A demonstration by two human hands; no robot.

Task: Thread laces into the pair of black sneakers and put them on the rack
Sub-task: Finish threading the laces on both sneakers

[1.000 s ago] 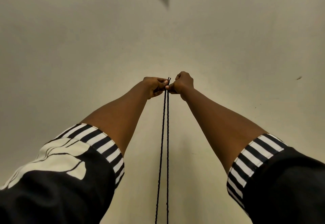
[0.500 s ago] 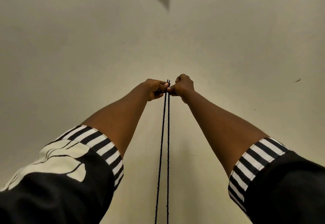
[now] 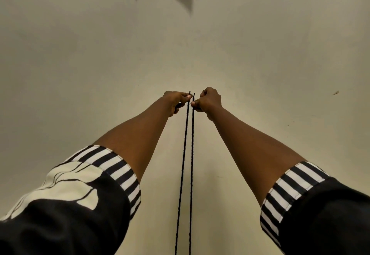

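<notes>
A: The two lace strands (image 3: 187, 154) hang taut from raised arms, tips level, just apart.

B: And each grip?

A: The left hand (image 3: 176, 100) pinches one tip, the right hand (image 3: 208, 101) the other. Match the ends evenly. No sneakers in view.
</notes>
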